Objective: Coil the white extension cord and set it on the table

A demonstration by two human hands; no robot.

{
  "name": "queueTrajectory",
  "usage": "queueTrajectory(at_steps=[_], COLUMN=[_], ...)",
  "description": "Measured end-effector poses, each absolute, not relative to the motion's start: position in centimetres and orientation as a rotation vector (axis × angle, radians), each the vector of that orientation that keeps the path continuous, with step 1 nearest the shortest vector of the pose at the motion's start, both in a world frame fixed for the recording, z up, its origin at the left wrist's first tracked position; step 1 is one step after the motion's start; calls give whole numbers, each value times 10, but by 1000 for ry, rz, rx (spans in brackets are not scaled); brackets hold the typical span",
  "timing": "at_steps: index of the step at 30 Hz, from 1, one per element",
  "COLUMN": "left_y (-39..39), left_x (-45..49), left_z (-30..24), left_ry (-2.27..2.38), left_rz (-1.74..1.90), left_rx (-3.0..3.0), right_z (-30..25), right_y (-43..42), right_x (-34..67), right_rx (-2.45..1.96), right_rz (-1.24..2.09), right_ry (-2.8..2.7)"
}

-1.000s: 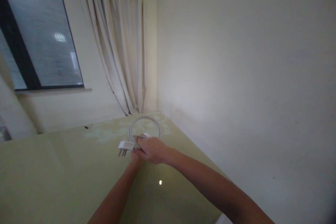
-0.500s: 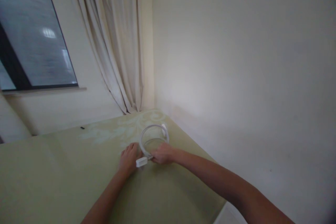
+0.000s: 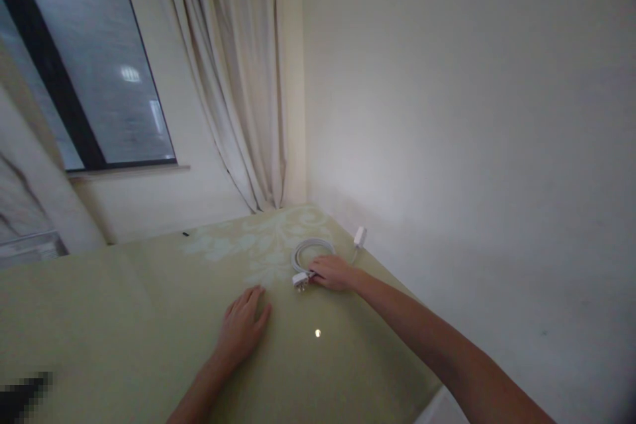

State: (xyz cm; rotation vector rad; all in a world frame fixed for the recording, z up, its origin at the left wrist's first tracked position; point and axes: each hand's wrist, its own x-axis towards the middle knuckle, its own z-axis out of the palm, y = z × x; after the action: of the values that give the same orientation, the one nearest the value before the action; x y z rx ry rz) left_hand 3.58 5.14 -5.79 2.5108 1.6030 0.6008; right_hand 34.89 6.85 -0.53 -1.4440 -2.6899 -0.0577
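Note:
A white extension cord [image 3: 297, 257] is coiled in a loop near the far right part of the green patterned surface. Its plug [image 3: 300, 280], prongs showing, points toward me at the near side of the coil. The other end, a white block [image 3: 360, 236], sticks out to the right by the wall. My right hand [image 3: 332, 272] is closed around the near side of the coil; its fingertips are partly hidden. My left hand [image 3: 244, 321] lies on the surface to the left, fingers and thumb apart, holding nothing.
A plain wall [image 3: 472, 146] runs along the right edge of the surface. Behind are a curtain [image 3: 243, 79] and a window [image 3: 124, 66]. A small black object [image 3: 185, 234] lies near the back edge, and a small bright spot [image 3: 317, 332] shows in front of my hands.
My right hand has moved the coil away from me, and the coil now sits lower and flatter. My left hand has come away from it. The white block now sticks out to the right.

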Motion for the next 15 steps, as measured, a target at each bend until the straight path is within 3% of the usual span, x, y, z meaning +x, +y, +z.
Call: queueTrajectory(at_steps=[15], left_y=[21], left_x=[5], left_z=[-71], left_ry=[1506], left_rz=[738], left_rx=[2510], right_z=[-4], right_y=[49], right_x=[324], right_rx=[-1518], right_rz=[103], right_ry=[-2408])
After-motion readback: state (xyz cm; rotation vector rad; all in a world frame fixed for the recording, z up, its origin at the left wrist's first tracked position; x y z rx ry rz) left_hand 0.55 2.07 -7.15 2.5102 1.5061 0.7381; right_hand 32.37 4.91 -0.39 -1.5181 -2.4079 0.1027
